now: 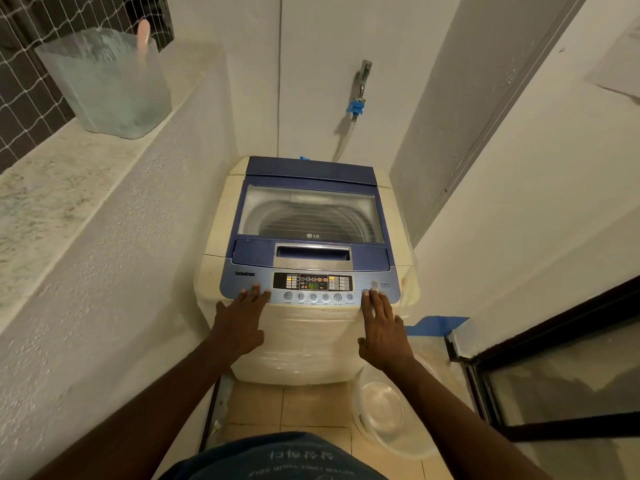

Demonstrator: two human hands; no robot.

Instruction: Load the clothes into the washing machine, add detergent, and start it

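Note:
A cream top-load washing machine (304, 344) with a blue lid (311, 174) stands in a narrow alcove; the lid is down and the drum shows through its window. The control panel (311, 284) is lit with a green digit on the display. My left hand (239, 320) rests flat with its fingertips on the panel's left end. My right hand (381, 327) has its fingers spread, and one fingertip touches a round button at the panel's right, below the power button (374, 284). No clothes or detergent are visible.
A frosted plastic bin (110, 84) stands on the stone ledge (52, 188) at left. A tap with a blue fitting (356, 107) is on the back wall. A clear plastic tub (384, 410) sits on the tiled floor at right, beside a dark-framed glass door (554, 375).

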